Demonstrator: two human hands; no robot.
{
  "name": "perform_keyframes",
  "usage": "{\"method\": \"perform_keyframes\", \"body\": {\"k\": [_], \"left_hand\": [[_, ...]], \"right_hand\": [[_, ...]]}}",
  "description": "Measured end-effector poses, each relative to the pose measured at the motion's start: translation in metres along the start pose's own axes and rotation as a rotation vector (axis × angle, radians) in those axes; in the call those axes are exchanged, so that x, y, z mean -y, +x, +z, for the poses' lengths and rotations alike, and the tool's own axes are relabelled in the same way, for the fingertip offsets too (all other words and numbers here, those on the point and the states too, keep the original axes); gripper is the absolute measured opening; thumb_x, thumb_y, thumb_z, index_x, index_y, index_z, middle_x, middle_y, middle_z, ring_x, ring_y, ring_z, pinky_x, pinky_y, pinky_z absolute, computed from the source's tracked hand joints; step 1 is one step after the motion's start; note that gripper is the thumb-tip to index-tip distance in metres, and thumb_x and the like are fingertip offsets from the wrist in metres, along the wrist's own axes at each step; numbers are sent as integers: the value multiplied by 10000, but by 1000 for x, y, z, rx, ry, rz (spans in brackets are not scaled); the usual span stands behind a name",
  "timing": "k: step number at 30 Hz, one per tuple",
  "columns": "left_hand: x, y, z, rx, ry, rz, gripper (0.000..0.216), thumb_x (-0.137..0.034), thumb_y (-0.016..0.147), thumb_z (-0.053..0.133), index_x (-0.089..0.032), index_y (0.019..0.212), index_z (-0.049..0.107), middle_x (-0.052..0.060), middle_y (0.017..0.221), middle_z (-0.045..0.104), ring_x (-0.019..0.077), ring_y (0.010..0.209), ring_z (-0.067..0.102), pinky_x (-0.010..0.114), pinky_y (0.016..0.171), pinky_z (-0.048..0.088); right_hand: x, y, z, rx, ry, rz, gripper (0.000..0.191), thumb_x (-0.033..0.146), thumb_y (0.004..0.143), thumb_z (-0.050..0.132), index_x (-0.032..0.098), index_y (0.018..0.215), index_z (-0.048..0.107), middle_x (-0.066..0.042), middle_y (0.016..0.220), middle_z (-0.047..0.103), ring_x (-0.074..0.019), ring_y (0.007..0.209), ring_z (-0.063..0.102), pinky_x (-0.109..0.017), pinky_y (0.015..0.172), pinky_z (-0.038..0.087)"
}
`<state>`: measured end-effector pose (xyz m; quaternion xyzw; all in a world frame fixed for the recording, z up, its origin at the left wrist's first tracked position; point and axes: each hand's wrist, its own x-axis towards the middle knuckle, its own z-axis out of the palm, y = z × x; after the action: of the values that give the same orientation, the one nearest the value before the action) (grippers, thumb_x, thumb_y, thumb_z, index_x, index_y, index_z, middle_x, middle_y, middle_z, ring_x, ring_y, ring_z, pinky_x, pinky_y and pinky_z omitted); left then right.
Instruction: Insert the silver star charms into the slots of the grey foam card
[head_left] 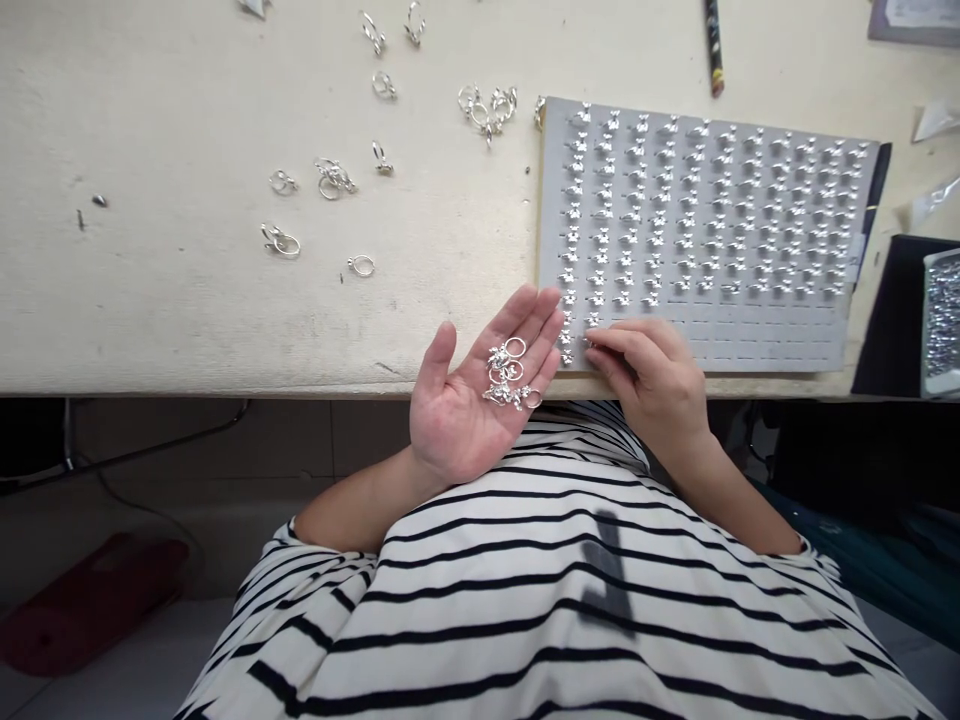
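Observation:
My left hand point(469, 395) lies palm up at the table's front edge, with several silver charm rings point(506, 375) resting loosely on the palm. My right hand point(649, 385) rests on the lower left part of a grey display board point(750, 340), its fingertips pinched together beside the silver rings point(592, 320) set in rows there. Whether those fingertips hold a ring is hidden. Rows of rings fill most of the board, while its bottom strip shows bare slits.
Loose silver rings point(330, 178) lie scattered on the worn cream tabletop point(165, 270) left of the board. A dark pencil point(714, 45) lies at the far edge. A black container point(896, 320) with glittering silver contents point(943, 325) stands at the right. A red object point(90, 605) lies on the floor below.

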<state>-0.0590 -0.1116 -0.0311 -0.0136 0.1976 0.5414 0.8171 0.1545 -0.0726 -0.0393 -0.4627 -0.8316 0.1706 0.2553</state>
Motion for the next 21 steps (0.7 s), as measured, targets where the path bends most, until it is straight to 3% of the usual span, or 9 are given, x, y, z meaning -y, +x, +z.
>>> {"method": "perform_keyframes", "body": {"k": [6, 13, 17, 21], "left_hand": [[3, 3, 8, -16, -23, -10, 674, -577, 1080, 84, -258, 1609, 353, -24, 1576, 520, 186, 1578, 292, 369, 1330, 235], [9, 7, 17, -1, -77, -46, 676, -558, 1083, 105, -220, 1637, 291, -13, 1607, 482, 181, 1588, 266, 328, 1312, 269], [11, 7, 17, -24, -76, -39, 681, -565, 1077, 103, -227, 1638, 291, -15, 1609, 481, 188, 1599, 233, 337, 1320, 245], [12, 6, 16, 6, -19, -22, 686, -552, 1083, 90, -209, 1565, 436, -19, 1602, 488, 184, 1594, 252, 328, 1313, 272]], "right_hand": [[9, -8, -12, -241, 90, 1, 382, 129, 919, 691, 321, 1249, 683, 9, 978, 766, -152, 840, 700, -311, 768, 592], [36, -7, -12, -89, 215, -220, 356, 186, 859, 786, 269, 1194, 698, -22, 896, 766, -167, 767, 711, -310, 650, 592], [40, -4, -5, -65, 243, -194, 345, 223, 872, 782, 256, 1198, 677, -20, 908, 776, -160, 768, 708, -304, 664, 589], [40, -4, 1, -34, 229, -122, 309, 171, 895, 746, 269, 1178, 670, -7, 912, 766, -139, 750, 683, -291, 689, 591]]}}
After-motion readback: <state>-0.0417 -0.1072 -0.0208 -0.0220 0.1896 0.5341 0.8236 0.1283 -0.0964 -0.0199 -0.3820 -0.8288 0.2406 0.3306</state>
